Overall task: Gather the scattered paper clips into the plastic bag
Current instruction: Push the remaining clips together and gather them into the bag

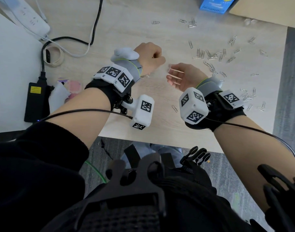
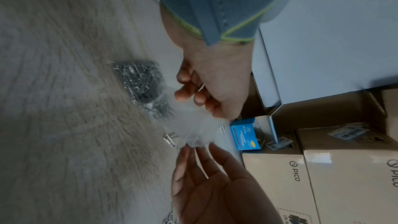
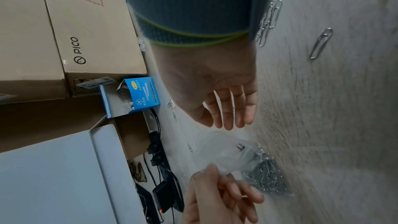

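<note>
A clear plastic bag (image 3: pixel 224 152) hangs between my hands, its lower end resting on the wooden table (image 1: pixel 160 37) and holding a heap of paper clips (image 2: pixel 137 77). My left hand (image 1: pixel 151 55) grips the bag's top edge with curled fingers (image 2: pixel 187 93). To its right, my right hand (image 1: pixel 175 77) is held palm up at the bag's mouth, its fingers (image 3: pixel 226 111) straight. Thin shiny lines lie across those fingers; whether they are clips is unclear. Several loose paper clips (image 1: pixel 210 56) are scattered over the table to the right of my right hand.
More clips (image 1: pixel 248 96) lie by my right wrist, and one clip (image 1: pixel 175 108) sits near the front edge. At the back stand a blue box (image 1: pixel 215 4) and cardboard boxes (image 1: pixel 269 10). A power strip (image 1: pixel 29 17), cables and a black adapter (image 1: pixel 36 101) fill the left side.
</note>
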